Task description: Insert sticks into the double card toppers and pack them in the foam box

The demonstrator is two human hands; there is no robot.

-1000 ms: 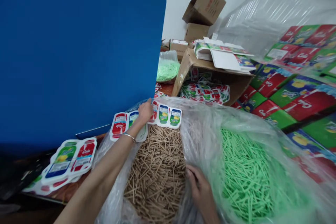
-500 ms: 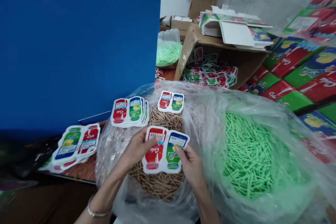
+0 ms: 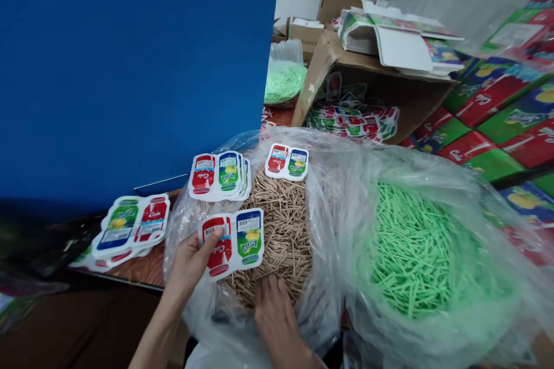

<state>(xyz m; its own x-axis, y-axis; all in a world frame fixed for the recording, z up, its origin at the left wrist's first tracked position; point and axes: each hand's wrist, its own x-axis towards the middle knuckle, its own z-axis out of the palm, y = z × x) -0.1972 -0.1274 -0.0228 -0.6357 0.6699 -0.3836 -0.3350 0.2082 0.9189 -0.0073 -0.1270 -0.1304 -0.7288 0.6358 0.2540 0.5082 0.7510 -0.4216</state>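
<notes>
My left hand point(image 3: 189, 262) grips the left edge of a die-cut card point(image 3: 249, 235) printed with a red Cola jar and a green-and-blue Sprite jar, its thumb on the Cola side. Under the card lies a clear plastic bag point(image 3: 324, 253) of short brown paper sticks point(image 3: 288, 225). My right hand point(image 3: 272, 305) reaches into the near part of these sticks, its fingers together and bent down. Its fingertips are hidden, so whatever they hold does not show. Beyond, one matching card point(image 3: 287, 162) rests on the sticks, and a small stack of such cards point(image 3: 216, 176) lies left of it.
To the right stands a clear bag of green sticks point(image 3: 411, 253). More cards point(image 3: 130, 225) lie on the table at left, before a blue panel point(image 3: 130, 69). Behind are an open carton point(image 3: 318, 78) full of cards and stacked printed boxes point(image 3: 485, 104).
My right hand has let go of the card and moved down into the brown sticks. My left hand has carried the card to the left. The view has shifted slightly.
</notes>
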